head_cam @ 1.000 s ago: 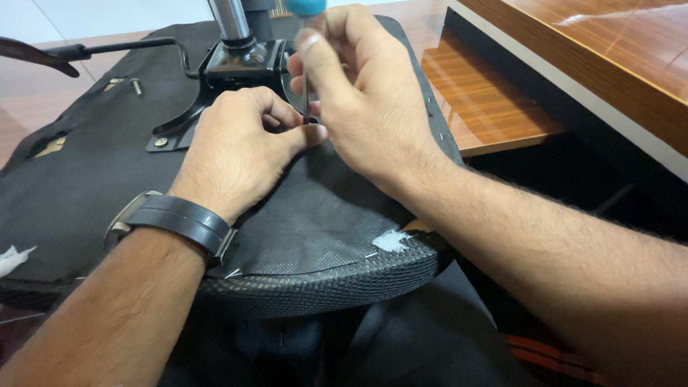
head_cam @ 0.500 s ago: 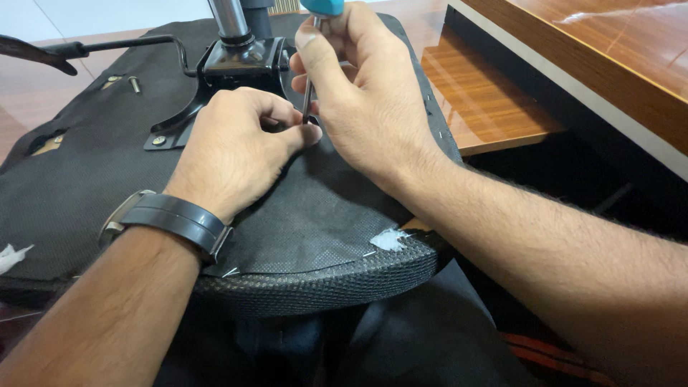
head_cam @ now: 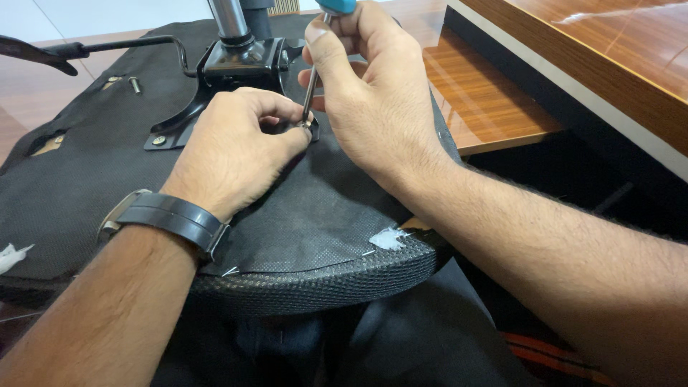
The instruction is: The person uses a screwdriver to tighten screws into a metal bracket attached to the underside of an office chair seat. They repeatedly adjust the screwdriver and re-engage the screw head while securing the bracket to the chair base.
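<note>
An upturned office chair seat (head_cam: pixel 308 222) covered in black fabric lies across my lap, its black metal base plate (head_cam: pixel 240 68) and chrome column (head_cam: pixel 229 18) at the top. My right hand (head_cam: pixel 373 93) grips a screwdriver (head_cam: pixel 315 64) with a blue handle, its shaft upright and its tip on a small screw at the plate's right corner. My left hand (head_cam: pixel 233 147), with a dark wristwatch (head_cam: pixel 168 218) on the wrist, pinches the screw at the tip with thumb and forefinger.
A black lever (head_cam: pixel 86 49) sticks out left from the base plate. Loose bolts (head_cam: pixel 134 84) sit in the seat's far left part. A wooden desk (head_cam: pixel 573 64) with a lower shelf stands to the right. White torn patches (head_cam: pixel 387 239) mark the seat's near rim.
My right hand with the screwdriver has shifted slightly, the blue handle rising toward the top edge. My left hand stays pinched at the tip.
</note>
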